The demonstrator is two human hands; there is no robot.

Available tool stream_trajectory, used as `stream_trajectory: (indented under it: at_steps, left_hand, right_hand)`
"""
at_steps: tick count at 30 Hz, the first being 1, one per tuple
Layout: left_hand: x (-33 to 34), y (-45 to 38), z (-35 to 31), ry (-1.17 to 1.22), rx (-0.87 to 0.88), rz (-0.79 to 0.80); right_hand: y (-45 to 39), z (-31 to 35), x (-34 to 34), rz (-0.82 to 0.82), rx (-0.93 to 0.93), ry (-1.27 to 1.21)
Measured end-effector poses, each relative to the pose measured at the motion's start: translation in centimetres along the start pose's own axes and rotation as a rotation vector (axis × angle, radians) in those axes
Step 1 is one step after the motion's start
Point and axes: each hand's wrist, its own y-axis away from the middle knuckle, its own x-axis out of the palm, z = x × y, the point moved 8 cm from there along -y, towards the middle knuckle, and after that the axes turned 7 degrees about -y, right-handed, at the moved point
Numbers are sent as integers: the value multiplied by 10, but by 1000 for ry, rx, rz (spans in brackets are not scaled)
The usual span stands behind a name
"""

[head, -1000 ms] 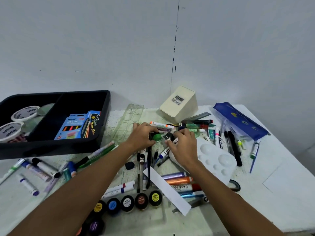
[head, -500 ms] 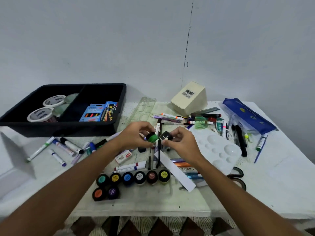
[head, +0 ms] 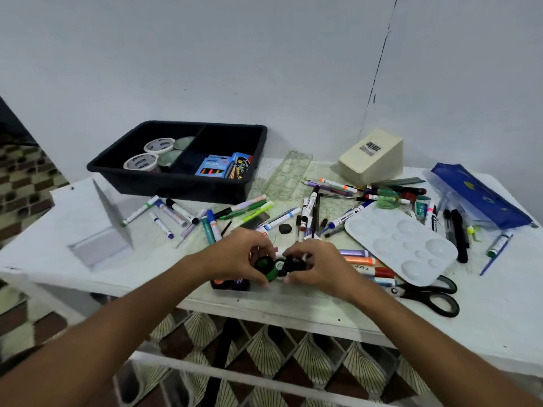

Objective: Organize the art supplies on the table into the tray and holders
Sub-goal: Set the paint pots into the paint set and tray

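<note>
**A:** At the table's near edge, your left hand (head: 235, 259) is curled round the green paint pot (head: 266, 267) and your right hand (head: 318, 267) pinches a small dark pot (head: 295, 263) against it, both just this side of the white palette (head: 401, 245). Half a second ago you held them higher, over the marker pile; now they have come down toward the row of pots by the edge.

**B:** What does that mean for the sorting?

**A:** In my judgement you're gathering the pots together, not yet carrying anything off. The black tray (head: 176, 183), far to the left of the palette and beyond it, holds only the white-lidded tubs (head: 148, 155) and the neon box (head: 219, 167).

**B:** And the rest?

**A:** The scissors (head: 427, 293) lie at the palette's near corner. Loose markers (head: 176, 212) are strewn left of the palette and behind it. The cream holder (head: 371, 155) stands behind the palette, near the wall, and the blue pouch (head: 482, 195) lies to the palette's right.

**B:** Anything you can't read?

**A:** Your hands cover most of the pot row; only an orange and a purple lid (head: 232, 284) peek out beneath your left wrist. Whether the dark pot is capped I cannot tell, and the motion blur smears both
</note>
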Motion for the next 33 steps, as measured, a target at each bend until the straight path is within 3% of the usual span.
stream_trajectory:
  at_steps: [6,17,33]
  left_hand:
    - [11,14,2,-133,-23,15]
    - [22,23,4,-206,-61,-67]
    - [22,40,20,-20,-84,-200]
  right_hand:
    - [12,9,21,32,-66,103]
    - [21,20,37,-90,-125,311]
    - [24,8,38,-78,5,166]
